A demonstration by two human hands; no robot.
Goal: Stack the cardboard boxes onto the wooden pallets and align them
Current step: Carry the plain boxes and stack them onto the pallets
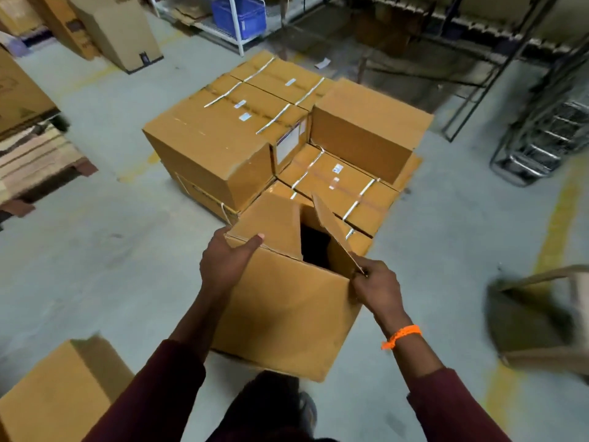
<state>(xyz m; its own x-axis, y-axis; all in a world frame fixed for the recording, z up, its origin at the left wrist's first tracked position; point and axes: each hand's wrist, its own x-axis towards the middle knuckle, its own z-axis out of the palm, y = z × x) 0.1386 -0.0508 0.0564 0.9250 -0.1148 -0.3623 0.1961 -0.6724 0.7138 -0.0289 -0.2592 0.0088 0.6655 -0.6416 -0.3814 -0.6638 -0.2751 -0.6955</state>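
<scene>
Box (pixel 287 314) in hand, plain brown cardboard, top flaps loose and standing open, dark inside; contents not visible. It is held clear of the floor just in front of the stack (pixel 287 138), its far edge overlapping the stack's near corner in view. Left hand (pixel 223 263) is closed on the box's left top corner, thumb over the flap fold. Right hand (pixel 376 288) pinches the base of the right flap (pixel 334 231) at the right top corner. Judgement: carried by two top-corner pinches with no hand beneath, so it is probably light, perhaps empty. Walls look stiff and uncrushed, but the unsealed top gives little bracing, and a flap is a weak hold that could fold or tear under load. Better purchase would be palms flat on opposite side walls, or fingers under the bottom edges. Surface is dry matt board, not slippery. On the stack, a lower strapped box (pixel 338 186) with a bare top lies nearest the held box; taller boxes stand behind and left of it. Pallet under the stack is hidden. Another box (pixel 60 393) sits on the floor, well left of the stack.
</scene>
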